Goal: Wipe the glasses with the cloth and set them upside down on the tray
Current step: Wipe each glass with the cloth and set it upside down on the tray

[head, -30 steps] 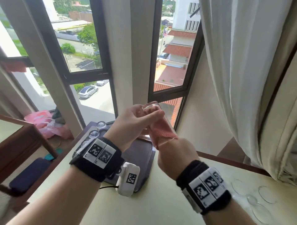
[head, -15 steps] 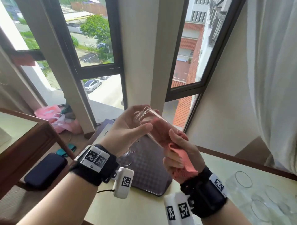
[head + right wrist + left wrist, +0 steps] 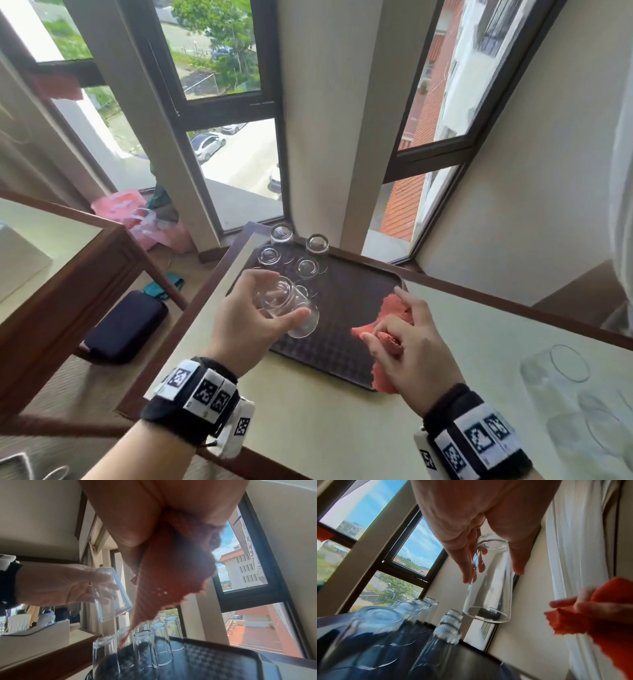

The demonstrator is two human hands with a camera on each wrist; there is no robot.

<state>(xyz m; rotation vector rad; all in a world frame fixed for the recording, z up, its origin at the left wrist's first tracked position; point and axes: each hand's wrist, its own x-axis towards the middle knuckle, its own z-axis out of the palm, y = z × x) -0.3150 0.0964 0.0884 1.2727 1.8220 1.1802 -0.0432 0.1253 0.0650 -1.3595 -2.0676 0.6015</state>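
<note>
Left hand (image 3: 251,320) fingers (image 3: 467,566) curled round a clear glass (image 3: 286,308), mouth tilted down, mid-frame above the dark tray (image 3: 359,301), not touching it. Right hand (image 3: 407,346) fingers bunched on the red cloth (image 3: 394,305), lower right of the glass, apart. Inverted glasses (image 3: 306,267) cluster at the tray's upper-left corner. Tray on desk (image 3: 308,428).

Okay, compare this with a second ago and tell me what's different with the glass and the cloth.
The cloth has come out of the glass: the right hand drew it away to the right and holds it bunched above the tray. The left hand turned the glass mouth down and lowered it over the tray, near the upturned glasses there. The left hand's grip on the glass is unchanged.
</note>
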